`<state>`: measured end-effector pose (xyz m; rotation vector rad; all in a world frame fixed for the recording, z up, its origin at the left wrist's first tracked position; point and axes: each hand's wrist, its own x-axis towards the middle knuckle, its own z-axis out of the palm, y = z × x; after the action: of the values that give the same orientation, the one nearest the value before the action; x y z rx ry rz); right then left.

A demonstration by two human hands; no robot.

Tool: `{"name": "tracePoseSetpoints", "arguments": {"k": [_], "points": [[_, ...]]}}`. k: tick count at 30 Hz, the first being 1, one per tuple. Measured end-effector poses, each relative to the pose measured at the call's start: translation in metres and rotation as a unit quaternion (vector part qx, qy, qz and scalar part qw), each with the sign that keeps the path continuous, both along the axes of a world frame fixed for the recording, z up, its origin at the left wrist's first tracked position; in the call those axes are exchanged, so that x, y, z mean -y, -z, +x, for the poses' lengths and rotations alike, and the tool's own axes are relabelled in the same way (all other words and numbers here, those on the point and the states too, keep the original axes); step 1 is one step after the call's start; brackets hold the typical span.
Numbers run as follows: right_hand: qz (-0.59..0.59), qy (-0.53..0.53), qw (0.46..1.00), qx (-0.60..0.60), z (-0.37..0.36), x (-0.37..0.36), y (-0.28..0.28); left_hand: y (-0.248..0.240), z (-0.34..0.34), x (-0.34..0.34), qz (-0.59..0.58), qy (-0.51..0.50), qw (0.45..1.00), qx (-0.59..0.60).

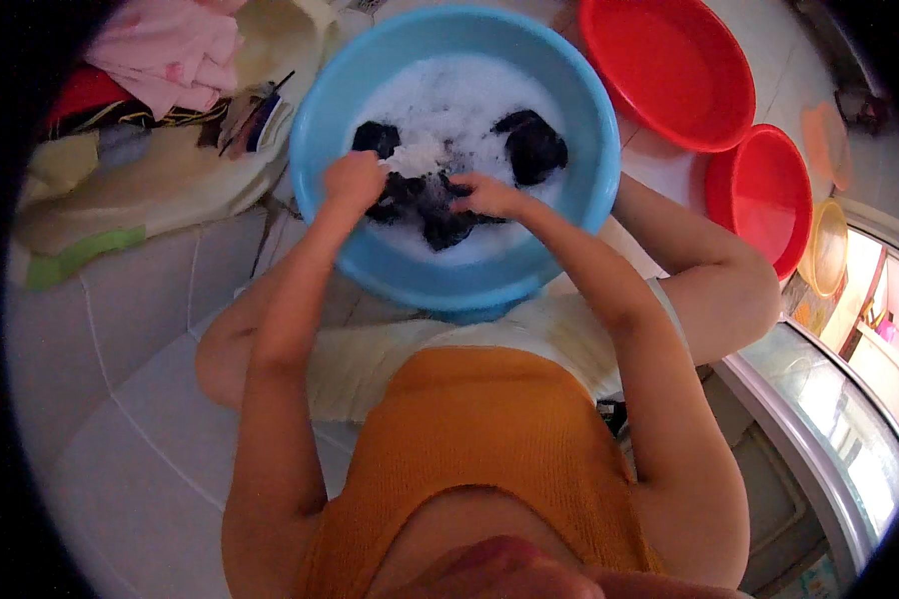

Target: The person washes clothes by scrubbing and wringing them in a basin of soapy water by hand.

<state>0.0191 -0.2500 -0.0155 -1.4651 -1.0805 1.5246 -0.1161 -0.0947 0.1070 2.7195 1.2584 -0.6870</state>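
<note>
A large light-blue basin (pixel 322 95) stands in front of me, holding white soapy water with thick foam (pixel 440 85). Over its near half, my left hand (pixel 354 185) is closed on the left end of a wet black cloth (pixel 440 215). My right hand (pixel 489 197) has its fingers curled on the right part of the same cloth, which is bunched and lies partly in the suds. Another dark cloth bundle (pixel 537 148) floats at the right of the basin, and a smaller dark lump (pixel 377 138) pokes out just beyond my left hand. What kind of garment these are cannot be made out.
Two red basins (pixel 669 70) (pixel 764 200) stand at the right, with a yellow basin (pixel 825 248) beyond. Pink cloth (pixel 170 50) and other fabrics lie heaped at the upper left. My bent legs (pixel 719 290) flank the blue basin; a glass-panelled frame (pixel 819 409) is at the lower right.
</note>
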Motion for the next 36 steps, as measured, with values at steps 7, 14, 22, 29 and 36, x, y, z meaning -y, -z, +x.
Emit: {"name": "tracePoseSetpoints", "arguments": {"k": [7, 14, 22, 29, 36], "points": [[0.066, -0.102, 0.992, 0.013, 0.008, -0.01, -0.028, -0.004, 0.036, 0.003, -0.163, 0.109, 0.951, 0.24], [0.047, -0.08, 0.996, 0.001, 0.014, -0.01, -0.046, 0.025, 0.006, -0.004, -0.366, -0.034, 0.93, 0.014], [0.007, -0.219, 0.945, 0.244, 0.008, 0.031, 0.021, -0.012, -0.023, 0.015, -0.496, -0.033, 0.845, 0.199], [-0.063, -0.108, 0.992, -0.01, 0.052, 0.029, -0.051, -0.084, -0.035, 0.046, -0.59, -0.318, 0.616, 0.415], [0.064, -0.162, 0.981, 0.09, 0.083, 0.045, -0.179, -0.149, -0.027, 0.085, -0.648, -0.302, 0.494, 0.495]]}}
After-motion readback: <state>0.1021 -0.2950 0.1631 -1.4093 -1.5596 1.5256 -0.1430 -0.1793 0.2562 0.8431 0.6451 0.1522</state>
